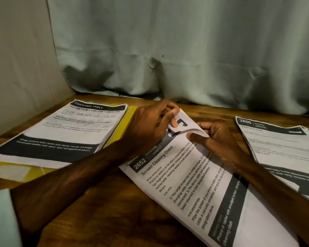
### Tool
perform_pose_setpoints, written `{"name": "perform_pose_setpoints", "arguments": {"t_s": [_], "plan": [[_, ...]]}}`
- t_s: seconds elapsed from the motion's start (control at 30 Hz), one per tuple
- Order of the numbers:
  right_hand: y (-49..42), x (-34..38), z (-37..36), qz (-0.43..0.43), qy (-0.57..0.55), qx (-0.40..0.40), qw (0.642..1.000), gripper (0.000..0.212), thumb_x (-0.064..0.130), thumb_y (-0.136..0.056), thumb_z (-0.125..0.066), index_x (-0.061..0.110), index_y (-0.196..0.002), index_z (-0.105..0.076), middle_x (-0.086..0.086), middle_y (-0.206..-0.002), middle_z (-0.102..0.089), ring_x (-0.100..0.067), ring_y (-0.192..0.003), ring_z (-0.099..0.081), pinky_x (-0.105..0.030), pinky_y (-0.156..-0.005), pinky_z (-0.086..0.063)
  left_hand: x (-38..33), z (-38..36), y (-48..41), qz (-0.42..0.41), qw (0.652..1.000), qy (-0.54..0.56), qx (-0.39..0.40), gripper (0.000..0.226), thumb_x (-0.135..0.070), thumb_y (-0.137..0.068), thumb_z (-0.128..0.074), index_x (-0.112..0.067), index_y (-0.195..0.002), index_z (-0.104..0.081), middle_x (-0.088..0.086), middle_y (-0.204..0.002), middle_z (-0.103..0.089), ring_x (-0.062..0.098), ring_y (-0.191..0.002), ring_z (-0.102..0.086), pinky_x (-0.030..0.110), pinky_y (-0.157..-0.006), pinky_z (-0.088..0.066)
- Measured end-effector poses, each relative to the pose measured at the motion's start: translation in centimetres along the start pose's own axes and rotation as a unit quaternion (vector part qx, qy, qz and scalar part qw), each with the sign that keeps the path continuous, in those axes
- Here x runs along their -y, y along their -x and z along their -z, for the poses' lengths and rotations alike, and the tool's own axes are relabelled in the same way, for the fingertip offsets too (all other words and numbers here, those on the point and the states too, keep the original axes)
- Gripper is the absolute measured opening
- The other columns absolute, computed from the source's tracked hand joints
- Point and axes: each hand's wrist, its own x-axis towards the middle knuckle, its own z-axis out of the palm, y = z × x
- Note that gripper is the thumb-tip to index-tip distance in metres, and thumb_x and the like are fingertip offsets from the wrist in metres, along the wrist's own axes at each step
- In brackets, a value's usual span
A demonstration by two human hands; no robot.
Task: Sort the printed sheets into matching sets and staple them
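A set of printed sheets headed "2652 Screen Cleaning Check" (194, 189) lies slanted on the wooden table in front of me. Its far corner (184, 122) is curled up and folded back. My left hand (150, 125) pinches that lifted corner between thumb and fingers. My right hand (218, 139) holds the same corner from the right, thumb pressing on the top sheet. To the left a thick stack headed "Dressing Table" (64, 132) rests on a yellow folder (121, 129). Sheets headed "3800 Kitchen" (278, 148) lie at the right. No stapler is visible.
A pale curtain (185, 50) hangs along the table's far edge and a beige wall (20, 68) closes the left side. A light blue sheet or cloth (0, 220) shows at the bottom left. Bare wood (103, 211) lies between my forearms.
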Motion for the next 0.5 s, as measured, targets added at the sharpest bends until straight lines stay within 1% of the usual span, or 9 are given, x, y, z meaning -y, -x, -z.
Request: {"name": "perform_pose_setpoints", "arguments": {"t_s": [0.07,0.1,0.17,0.2,0.23,0.3,0.37,0.43,0.5], "plan": [[-0.03,-0.06,-0.06,0.0,0.001,0.003,1.0,0.015,0.001,-0.094,-0.065,0.007,-0.105,-0.074,-0.019,-0.095,-0.077,-0.055,-0.092,-0.065,-0.067,-0.079,-0.051,0.21,-0.11,0.03,0.036,0.999,0.016,-0.014,0.01,-0.024,-0.101,-0.064,-0.017,-0.109,-0.066,-0.01,-0.076,-0.074,0.0,-0.072,-0.071,0.028,-0.068,-0.058],[-0.05,-0.09,-0.07,-0.001,0.001,0.005,1.0,0.015,0.001,-0.094,-0.065,0.007,-0.105,-0.074,-0.017,-0.094,-0.077,-0.051,-0.09,-0.068,-0.063,-0.077,-0.054,0.29,-0.15,0.03,0.052,0.998,0.016,-0.02,0.013,-0.027,-0.098,-0.068,-0.02,-0.109,-0.066,-0.012,-0.074,-0.074,0.0,-0.07,-0.07,0.031,-0.067,-0.058],[-0.1,-0.19,-0.03,-0.001,0.0,0.009,1.0,0.015,0.001,-0.094,-0.065,0.009,-0.104,-0.074,-0.012,-0.092,-0.078,-0.038,-0.083,-0.074,-0.047,-0.069,-0.06,0.34,-0.13,0.06,0.066,0.997,-0.019,-0.026,0.021,-0.037,-0.092,-0.074,-0.027,-0.108,-0.065,-0.016,-0.074,-0.072,0.001,-0.07,-0.066,0.03,-0.067,-0.055],[-0.11,-0.25,0.0,-0.001,-0.001,0.011,1.0,0.015,0.001,-0.094,-0.065,0.009,-0.105,-0.073,-0.011,-0.091,-0.079,-0.034,-0.081,-0.075,-0.041,-0.067,-0.061,0.26,-0.08,0.09,0.065,0.997,-0.045,-0.027,0.025,-0.042,-0.089,-0.076,-0.029,-0.107,-0.065,-0.017,-0.076,-0.071,0.001,-0.074,-0.063,0.028,-0.067,-0.052],[-0.12,-0.31,0.0,-0.002,-0.003,0.012,1.0,0.015,0.001,-0.094,-0.065,0.008,-0.105,-0.073,-0.011,-0.091,-0.079,-0.031,-0.079,-0.075,-0.04,-0.067,-0.061,0.2,-0.01,0.12,0.056,0.996,-0.069,-0.03,0.027,-0.044,-0.087,-0.078,-0.03,-0.106,-0.065,-0.018,-0.08,-0.07,0.001,-0.08,-0.059,0.027,-0.067,-0.047],[-0.12,-0.38,-0.04,-0.004,-0.006,0.012,1.0,0.016,0.001,-0.095,-0.065,0.007,-0.107,-0.072,-0.012,-0.092,-0.078,-0.032,-0.08,-0.075,-0.043,-0.068,-0.062,0.15,0.07,0.07,0.022,0.993,-0.107,-0.034,0.027,-0.042,-0.085,-0.079,-0.03,-0.106,-0.066,-0.019,-0.09,-0.068,0.001,-0.09,-0.052,0.023,-0.067,-0.039],[-0.11,-0.25,-0.12,-0.003,-0.01,0.01,1.0,0.017,0.001,-0.095,-0.065,0.008,-0.108,-0.072,-0.011,-0.092,-0.079,-0.035,-0.082,-0.075,-0.046,-0.071,-0.062,0.2,0.04,0.0,-0.005,0.991,-0.134,-0.02,0.026,-0.041,-0.086,-0.079,-0.028,-0.106,-0.068,-0.015,-0.099,-0.068,0.004,-0.096,-0.05,0.019,-0.068,-0.035],[-0.05,-0.07,-0.23,-0.003,-0.009,0.008,1.0,0.017,0.001,-0.094,-0.065,0.009,-0.108,-0.072,-0.01,-0.092,-0.079,-0.039,-0.084,-0.074,-0.051,-0.073,-0.06,0.28,-0.09,0.05,-0.017,0.99,-0.139,-0.003,0.024,-0.04,-0.087,-0.078,-0.026,-0.105,-0.07,-0.01,-0.103,-0.07,0.009,-0.098,-0.054,0.022,-0.069,-0.039],[0.1,0.02,-0.34,0.002,-0.002,0.003,1.0,0.016,0.002,-0.095,-0.065,0.01,-0.106,-0.073,-0.012,-0.091,-0.078,-0.044,-0.086,-0.072,-0.059,-0.076,-0.057,0.35,-0.2,0.17,-0.027,0.99,-0.138,-0.004,0.019,-0.039,-0.088,-0.076,-0.026,-0.102,-0.071,-0.01,-0.101,-0.071,0.013,-0.099,-0.056,0.027,-0.07,-0.045]]}}
